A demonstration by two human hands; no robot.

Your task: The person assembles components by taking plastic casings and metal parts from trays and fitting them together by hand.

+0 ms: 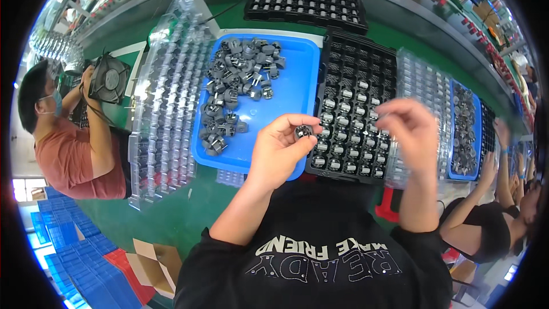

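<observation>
My left hand (269, 151) pinches a small round dark grey plug-like part (303, 131) between thumb and fingers, its open face with metal bits turned up. It is held over the right edge of a shallow blue tray (298, 80), where several similar grey parts with metal prongs (237, 71) lie heaped toward the left. Over the right side of a black compartment tray (357, 57) hovers my right hand (413, 131), its fingers bent and smeared by motion; whether it holds anything is unclear. Small pieces with silvery tops (343, 120) fill this tray's nearer rows.
Behind stands another filled black tray (306, 4). Clear plastic trays flank the work area at left (168, 100) and right (424, 80). Farther right is a second blue tray (453, 88) of parts. A co-worker (74, 149) sits left beside a black fan (110, 79); another (480, 223) works at right.
</observation>
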